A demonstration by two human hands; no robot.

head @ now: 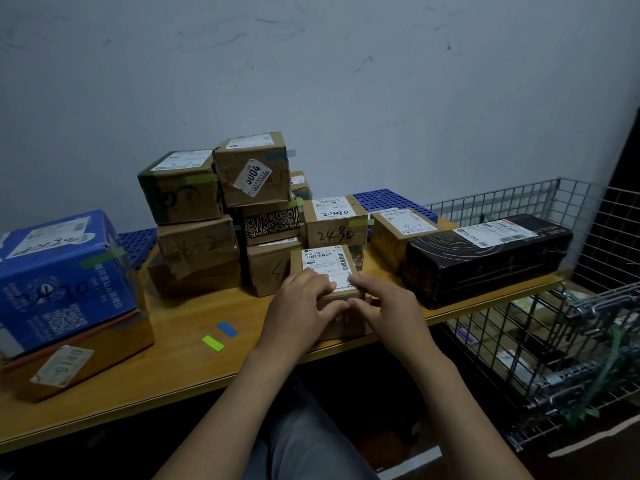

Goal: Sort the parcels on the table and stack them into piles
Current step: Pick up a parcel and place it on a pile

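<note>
Item 1, small parcel (325, 263): brown carton, white barcode label face up. It sits at the near edge of the tabletop (194, 362), right of centre, and you grasp it with both hands.

Item 2, your left hand (299, 304): forearm reaching in from the near side. The fingers are curled over the parcel's top left edge onto the label, and the thumb is pressed to the near face.

Item 3, your right hand (389, 304): forearm coming in from the near right. The forefinger lies stretched along the near edge of the label and the thumb is against the near face, pinching the parcel.

Item 4, parcel marked 2490 (336, 221): just beyond the small parcel, label up.

Item 5, pile of brown parcels (197, 244): far centre, several tiers high, against the wall.

Item 6, long black box (485, 261): right of your hands, lying lengthways, white label on top.

Item 7, blue box (62, 275): far left, set on a flat brown carton (104, 344).

Item 8, blue tape strip (227, 329) and green tape strip (213, 343): lying flat on the tabletop, left of your left hand.

Item 9, wire cart (554, 344): right of the tabletop.
</note>
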